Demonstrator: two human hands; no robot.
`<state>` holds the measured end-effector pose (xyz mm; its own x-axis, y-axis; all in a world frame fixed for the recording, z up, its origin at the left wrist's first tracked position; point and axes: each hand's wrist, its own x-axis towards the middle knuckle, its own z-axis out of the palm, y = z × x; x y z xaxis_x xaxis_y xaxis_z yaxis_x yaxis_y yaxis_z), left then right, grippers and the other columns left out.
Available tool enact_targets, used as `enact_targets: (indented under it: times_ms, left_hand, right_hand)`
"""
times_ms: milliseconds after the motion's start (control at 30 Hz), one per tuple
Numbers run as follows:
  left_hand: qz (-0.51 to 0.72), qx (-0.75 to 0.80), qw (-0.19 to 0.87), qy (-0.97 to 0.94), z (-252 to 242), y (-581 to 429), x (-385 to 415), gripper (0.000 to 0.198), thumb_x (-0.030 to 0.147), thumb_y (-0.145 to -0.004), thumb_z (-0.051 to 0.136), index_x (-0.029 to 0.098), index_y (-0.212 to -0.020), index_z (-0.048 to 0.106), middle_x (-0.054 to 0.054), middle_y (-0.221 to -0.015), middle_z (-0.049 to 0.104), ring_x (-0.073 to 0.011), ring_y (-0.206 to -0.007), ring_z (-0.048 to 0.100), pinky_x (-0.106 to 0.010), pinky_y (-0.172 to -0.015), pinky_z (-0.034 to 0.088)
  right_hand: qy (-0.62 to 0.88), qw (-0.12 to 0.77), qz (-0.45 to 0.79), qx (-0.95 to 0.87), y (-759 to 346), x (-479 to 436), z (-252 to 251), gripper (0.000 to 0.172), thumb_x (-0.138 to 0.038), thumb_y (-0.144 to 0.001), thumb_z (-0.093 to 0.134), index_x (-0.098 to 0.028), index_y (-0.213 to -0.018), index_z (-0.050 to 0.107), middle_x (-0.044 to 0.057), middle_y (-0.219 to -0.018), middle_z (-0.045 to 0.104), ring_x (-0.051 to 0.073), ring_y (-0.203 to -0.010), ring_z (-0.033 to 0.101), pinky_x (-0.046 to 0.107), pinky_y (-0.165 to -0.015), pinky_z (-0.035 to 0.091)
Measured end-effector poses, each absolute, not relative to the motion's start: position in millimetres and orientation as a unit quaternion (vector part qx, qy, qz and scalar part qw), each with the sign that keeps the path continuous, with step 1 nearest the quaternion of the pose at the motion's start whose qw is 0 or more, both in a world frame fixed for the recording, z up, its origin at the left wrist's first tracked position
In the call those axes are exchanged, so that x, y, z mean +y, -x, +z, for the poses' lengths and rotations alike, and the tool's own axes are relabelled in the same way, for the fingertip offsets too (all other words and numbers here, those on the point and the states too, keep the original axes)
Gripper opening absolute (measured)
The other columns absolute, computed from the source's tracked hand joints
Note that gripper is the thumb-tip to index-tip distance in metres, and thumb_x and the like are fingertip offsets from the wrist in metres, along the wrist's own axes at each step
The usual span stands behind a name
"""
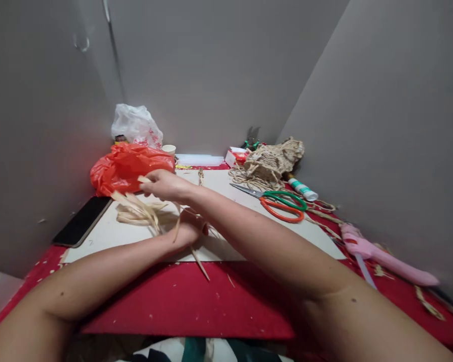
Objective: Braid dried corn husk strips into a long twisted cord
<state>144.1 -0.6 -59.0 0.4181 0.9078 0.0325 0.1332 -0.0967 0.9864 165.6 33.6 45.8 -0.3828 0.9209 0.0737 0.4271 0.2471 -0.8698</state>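
My right hand point(164, 185) reaches across to the left, its forearm over my left hand. Its fingers are pinched on a pale, dry fibre strip point(143, 179) whose end sticks out. A loose bundle of similar fibre strips point(136, 211) lies just below it on the white board point(105, 241). My left hand point(191, 229) is closed low over the board, its fingers partly hidden by the right arm. Thin strips come out around it, one pointing towards the table's front edge. A short braided piece point(201, 176) lies beyond the hands.
Scissors point(274, 200), a woven cord piece point(275, 161), a glue bottle point(302, 189) and a pink glue gun point(381, 256) are on the right. On the left are a phone point(83, 221), a red plastic bag point(128, 166) and a paper cup point(168, 149). Grey walls enclose the red-covered table point(196, 306).
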Motion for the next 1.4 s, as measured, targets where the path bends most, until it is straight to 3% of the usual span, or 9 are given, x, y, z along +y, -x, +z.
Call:
enact_targets:
  times_ms: [100, 200, 300, 433, 567, 733, 967, 1267, 1400]
  left_hand:
    - [0.33, 0.397, 0.535, -0.669, -55, -143, -2, 0.024, 0.026, -0.083, 0.05, 0.014, -0.064, 0.057, -0.001, -0.056, 0.055, -0.0094, -0.049, 0.049, -0.023, -0.049, 0.041]
    - [0.306, 0.393, 0.538, -0.68, -55, -144, -2, 0.024, 0.026, -0.082, 0.044, 0.016, -0.061, 0.052, 0.002, -0.043, 0.046, -0.0082, -0.038, 0.04, -0.021, -0.042, 0.032]
    - [0.31, 0.38, 0.554, -0.673, -58, -145, -1, 0.019, 0.027, -0.08, 0.043, 0.016, -0.068, 0.053, 0.002, -0.044, 0.047, -0.0082, -0.037, 0.04, -0.021, -0.041, 0.031]
    - [0.319, 0.378, 0.563, -0.662, -64, -145, 1, 0.015, 0.022, -0.076, 0.048, 0.017, -0.063, 0.052, 0.002, -0.048, 0.049, -0.0083, -0.039, 0.041, -0.021, -0.041, 0.032]
    - [0.323, 0.396, 0.508, -0.693, -64, -144, 2, 0.021, 0.012, -0.07, 0.049, 0.016, -0.05, 0.048, 0.0, -0.046, 0.05, -0.0087, -0.041, 0.042, -0.022, -0.041, 0.032]
    - [0.32, 0.434, 0.515, -0.666, -54, -142, -1, 0.019, 0.017, -0.077, 0.048, 0.015, -0.059, 0.053, 0.002, -0.043, 0.048, -0.0065, -0.038, 0.039, -0.02, -0.04, 0.028]
    - [0.285, 0.401, 0.619, -0.611, -49, -140, 0, 0.018, 0.025, -0.082, 0.048, 0.014, -0.07, 0.055, 0.007, -0.04, 0.041, -0.0026, -0.029, 0.024, -0.019, -0.033, 0.014]
    - [0.275, 0.361, 0.713, -0.534, -45, -143, 1, 0.018, 0.026, -0.081, 0.052, 0.015, -0.067, 0.051, 0.007, -0.042, 0.043, -0.0014, -0.027, 0.022, -0.017, -0.031, 0.013]
    - [0.276, 0.362, 0.723, -0.52, -45, -143, 2, 0.017, 0.023, -0.08, 0.053, 0.015, -0.065, 0.051, 0.006, -0.044, 0.044, -0.0009, -0.028, 0.023, -0.017, -0.032, 0.012]
  right_hand:
    - [0.444, 0.321, 0.48, -0.685, -179, 46, 29, 0.02, -0.017, -0.078, 0.051, -0.014, -0.058, 0.054, 0.004, -0.065, 0.063, 0.009, -0.05, 0.049, 0.02, -0.046, 0.037]
    - [0.425, 0.332, 0.505, -0.674, -197, 54, 18, 0.019, -0.019, -0.077, 0.054, -0.014, -0.06, 0.061, 0.004, -0.065, 0.065, 0.009, -0.052, 0.052, 0.019, -0.048, 0.039]
    - [0.429, 0.312, 0.526, -0.665, -204, 57, 11, 0.012, -0.023, -0.074, 0.062, -0.014, -0.067, 0.065, 0.003, -0.069, 0.067, 0.009, -0.055, 0.055, 0.018, -0.048, 0.039]
    - [0.436, 0.294, 0.527, -0.668, -194, 56, 7, 0.01, -0.021, -0.065, 0.071, -0.013, -0.063, 0.065, 0.0, -0.057, 0.063, 0.008, -0.049, 0.052, 0.018, -0.048, 0.04]
    - [0.4, 0.368, 0.503, -0.672, -170, 59, 19, 0.019, -0.03, -0.072, 0.065, -0.013, -0.063, 0.064, 0.001, -0.06, 0.062, 0.009, -0.053, 0.054, 0.02, -0.052, 0.043]
    - [0.404, 0.46, 0.347, -0.71, -158, 73, 43, 0.02, -0.026, -0.074, 0.065, -0.012, -0.061, 0.06, -0.004, -0.054, 0.052, 0.007, -0.05, 0.049, 0.018, -0.05, 0.04]
    - [0.456, 0.533, 0.386, -0.599, -228, 35, 61, 0.005, -0.011, -0.078, 0.058, -0.015, -0.079, 0.054, -0.003, -0.056, 0.056, 0.006, -0.039, 0.047, 0.018, -0.037, 0.04]
    - [0.554, 0.451, 0.436, -0.547, -305, -43, -1, 0.015, -0.026, -0.069, 0.064, -0.014, -0.069, 0.054, 0.0, -0.06, 0.059, 0.008, -0.044, 0.05, 0.02, -0.04, 0.042]
    - [0.583, 0.439, 0.393, -0.559, -294, -53, -19, 0.012, -0.025, -0.071, 0.059, -0.015, -0.066, 0.053, -0.001, -0.057, 0.056, 0.008, -0.044, 0.048, 0.021, -0.043, 0.039]
